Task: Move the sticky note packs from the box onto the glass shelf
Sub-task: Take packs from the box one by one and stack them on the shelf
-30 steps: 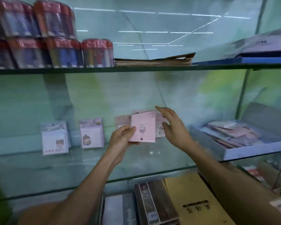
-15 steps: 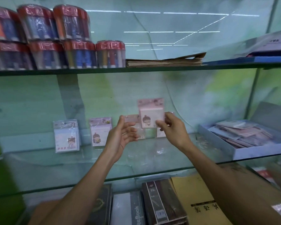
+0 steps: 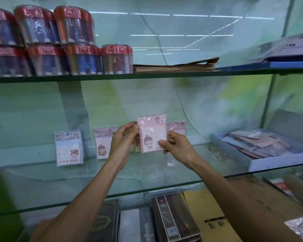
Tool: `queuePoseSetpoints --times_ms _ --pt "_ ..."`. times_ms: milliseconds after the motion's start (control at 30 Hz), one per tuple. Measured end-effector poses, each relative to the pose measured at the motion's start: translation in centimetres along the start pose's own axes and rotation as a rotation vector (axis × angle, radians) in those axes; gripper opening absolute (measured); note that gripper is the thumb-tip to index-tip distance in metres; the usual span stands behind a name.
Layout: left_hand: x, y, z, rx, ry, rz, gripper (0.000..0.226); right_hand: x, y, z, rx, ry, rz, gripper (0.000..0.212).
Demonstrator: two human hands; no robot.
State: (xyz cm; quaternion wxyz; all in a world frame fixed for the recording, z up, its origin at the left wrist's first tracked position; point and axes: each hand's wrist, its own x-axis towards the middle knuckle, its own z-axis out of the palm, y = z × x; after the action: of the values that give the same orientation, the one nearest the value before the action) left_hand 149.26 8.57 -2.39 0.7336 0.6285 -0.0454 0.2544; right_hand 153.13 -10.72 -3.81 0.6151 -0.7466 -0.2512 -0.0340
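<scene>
You are now pinching the pink pack (image 3: 152,134) upright, face out, between your right hand (image 3: 177,148) and left hand (image 3: 123,139), turned since a second ago, lowering toward the glass shelf (image 3: 164,172)

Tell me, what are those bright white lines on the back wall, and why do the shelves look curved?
Head view: the white lines look like ceiling lights mirrored in the glossy back panel; the upper shelf and glass shelf bow from the wide-angle lens; the wrapped pink pack in the right hand shows small glints; the edges are soft.
</scene>
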Motion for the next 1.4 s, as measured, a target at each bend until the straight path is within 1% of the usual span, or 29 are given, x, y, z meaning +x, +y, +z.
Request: queuePoseSetpoints --times_ms 67,167,233,333,400,500,600,733,933,1033,1100,1200,1267,1400 --pt "0.5 0.5 -0.1 0.083 -0.006 0.029 0.015 -0.2 0.3 0.3 -0.064 -0.048 0.015 0.017" --pt "1.4 1.3 -0.4 0.316 -0.073 0.087 0.009 -0.3 0.9 0.7 -0.110 -0.082 0.041 0.023" --pt "2.0 1.7 -0.5 0.424 -0.110 0.105 0.006 -0.2 1.2 1.0 -0.149 -0.062 0.058 0.024" --pt "3.0 1.7 -0.7 0.634 -0.110 0.151 0.007 0.4 1.4 1.6 -0.333 -0.002 0.071 0.022" --pt "3.6 1.4 -0.6 0.737 -0.096 0.181 0.005 1.2 1.4 2.1 -0.402 0.025 0.090 0.021" --pt "4.2 1.0 -0.7 0.839 -0.084 0.234 0.006 2.3 1.7 3.0 -0.460 0.046 0.129 0.014" --pt "5.1 0.4 -0.9 0.921 -0.099 0.295 0.007 3.4 2.3 3.7 -0.489 0.059 0.152 0.014" --pt "6.4 0.0 -1.2 1.068 -0.085 0.378 0.008 4.8 2.6 4.4 -0.506 0.076 0.153 0.019" --pt "5.9 0.1 -1.0 1.229 -0.075 0.512 0.016 5.4 3.1 4.7 -0.554 0.083 0.146 0.025" --pt "5.7 0.2 -0.8 1.234 -0.054 0.525 0.019 5.0 2.9 4.2 -0.585 0.090 0.132 0.031" --pt "5.5 0.3 -0.4 1.176 -0.053 0.571 0.018 4.5 2.6 3.1 -0.610 0.115 0.091 0.033" --pt "4.9 -0.1 1.6 0.997 -0.068 0.635 0.013 3.6 1.9 -0.2 -0.673 0.196 -0.013 0.020" --pt "4.0 -0.7 3.7 0.863 -0.072 0.595 0.012 2.9 1.5 -3.0 -0.690 0.268 -0.056 0.017" --pt "2.0 -2.8 8.6 0.593 -0.157 0.418 0.011 1.1 1.1 -8.5 -0.708 0.391 -0.089 0.014"
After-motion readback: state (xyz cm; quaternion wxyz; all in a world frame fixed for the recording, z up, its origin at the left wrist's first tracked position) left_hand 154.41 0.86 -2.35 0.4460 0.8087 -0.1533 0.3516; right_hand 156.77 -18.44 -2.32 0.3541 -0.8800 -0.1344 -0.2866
